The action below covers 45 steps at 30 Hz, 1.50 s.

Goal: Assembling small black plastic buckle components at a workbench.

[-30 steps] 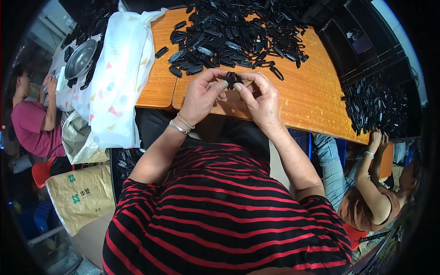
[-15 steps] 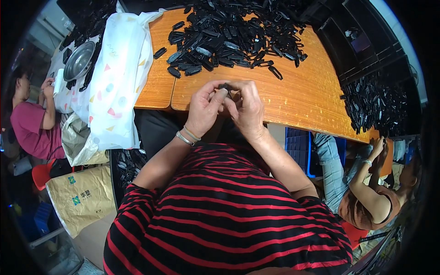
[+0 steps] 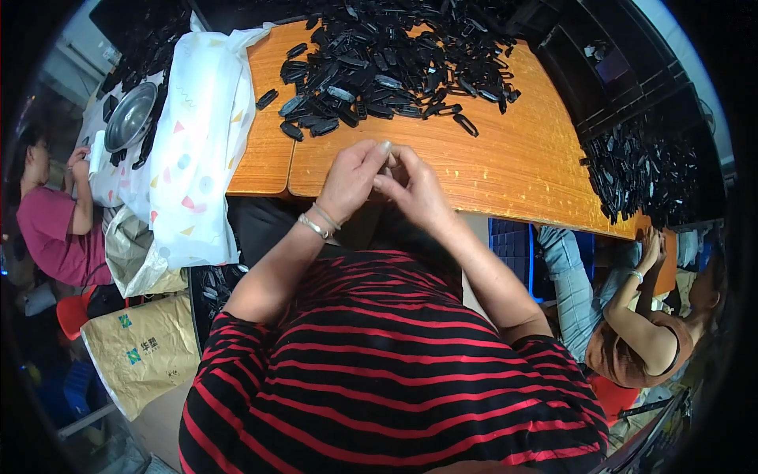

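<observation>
left grip (image 3: 348, 183), right grip (image 3: 421, 192), piece perhaps hidden between

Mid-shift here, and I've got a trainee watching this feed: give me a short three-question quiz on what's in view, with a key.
1. True or false: the silver bangle is on the person's right wrist.
2. Multiple choice: what lies directly left of the big heap of black parts on the wooden table?
a) a green bucket
b) a white sheet with coloured shapes
c) a pair of scissors
3. Short answer: how do the left hand and right hand stand, and can you see what they hold?

Key
1. False; the silver bangle is on the left wrist.
2. b
3. Close together near the table's near edge; anything between the fingers is hidden.
</observation>
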Motion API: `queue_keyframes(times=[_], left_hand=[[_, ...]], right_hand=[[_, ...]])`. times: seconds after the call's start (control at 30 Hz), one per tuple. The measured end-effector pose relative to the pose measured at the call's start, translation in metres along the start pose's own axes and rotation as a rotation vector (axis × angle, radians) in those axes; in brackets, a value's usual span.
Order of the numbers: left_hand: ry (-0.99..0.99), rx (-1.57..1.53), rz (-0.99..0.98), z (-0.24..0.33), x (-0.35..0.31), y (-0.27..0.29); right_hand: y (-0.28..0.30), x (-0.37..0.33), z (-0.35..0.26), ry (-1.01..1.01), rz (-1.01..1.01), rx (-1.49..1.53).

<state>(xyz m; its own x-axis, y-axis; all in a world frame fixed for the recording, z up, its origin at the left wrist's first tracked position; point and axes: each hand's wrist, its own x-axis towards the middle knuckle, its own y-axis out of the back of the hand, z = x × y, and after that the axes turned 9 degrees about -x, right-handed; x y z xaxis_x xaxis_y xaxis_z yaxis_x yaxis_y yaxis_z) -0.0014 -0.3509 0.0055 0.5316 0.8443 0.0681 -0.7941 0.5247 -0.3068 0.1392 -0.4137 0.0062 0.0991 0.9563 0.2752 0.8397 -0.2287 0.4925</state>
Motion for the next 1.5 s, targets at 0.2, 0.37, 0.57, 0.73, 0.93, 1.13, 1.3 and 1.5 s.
queue_keyframes(times=[0.2,0.37,0.57,0.73,0.93,1.13,1.3,1.5], left_hand=[[-0.331,0.802,0.117,0.018,0.046,0.002],[-0.451,1.347,0.041,0.008,0.073,0.015],[-0.479,1.491,-0.027,0.007,0.082,0.014],[-0.514,1.55,-0.074,0.009,0.088,0.012],[-0.577,1.364,-0.16,0.009,0.056,0.009],[-0.556,1.14,-0.06,0.004,0.033,0.017],[-0.347,0.907,0.253,-0.001,0.033,0.006],[-0.059,1.162,0.252,0.009,0.057,-0.009]], right_hand=[[0.069,0.056,0.031,0.139,0.17,-0.66],[0.064,0.081,0.034,-0.007,0.024,-0.852],[0.068,0.07,0.031,0.01,0.003,-0.915],[0.076,0.064,0.04,0.0,0.004,-0.959],[0.079,0.049,0.031,-0.013,-0.015,-0.605],[0.076,0.041,0.036,-0.035,0.031,-0.75],[0.07,0.041,0.036,-0.017,0.094,-0.904],[0.073,0.033,0.029,0.007,0.102,-0.867]])
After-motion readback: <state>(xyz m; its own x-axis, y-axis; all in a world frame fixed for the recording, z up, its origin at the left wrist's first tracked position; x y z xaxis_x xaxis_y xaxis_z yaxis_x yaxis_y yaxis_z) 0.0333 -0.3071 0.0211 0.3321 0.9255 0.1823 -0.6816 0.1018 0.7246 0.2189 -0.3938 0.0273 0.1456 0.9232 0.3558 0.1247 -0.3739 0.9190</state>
